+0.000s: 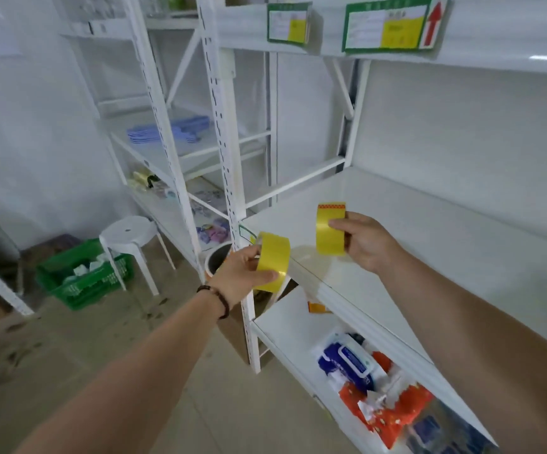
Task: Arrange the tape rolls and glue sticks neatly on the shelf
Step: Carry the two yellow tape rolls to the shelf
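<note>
Yellow tape is in both hands, one roll each, so the step in hand looks like bringing the first rolls to the white shelf (429, 231), whose board is bare. No glue sticks are in view.

The left hand (241, 275) pinches its tape roll (272, 262) across the width, thumb on the near edge and fingers on the far one; this roll hangs off the shelf's front left corner, over the floor and not yet above the board. The right hand (365, 242) clamps the second tape roll (330, 229) with the thumb on its outer band and the fingers behind; it is held upright just above the shelf near the front left corner, apart from the surface.

Both forearms reach forward and slightly upward from the bottom of the view, the left wrist wearing a dark bead bracelet (219, 298), the right arm crossing over the shelf's front edge.

The next move probably calls for lowering the right roll onto the board, then carrying the left roll in over the edge and setting it beside the first, edges aligned.
</note>
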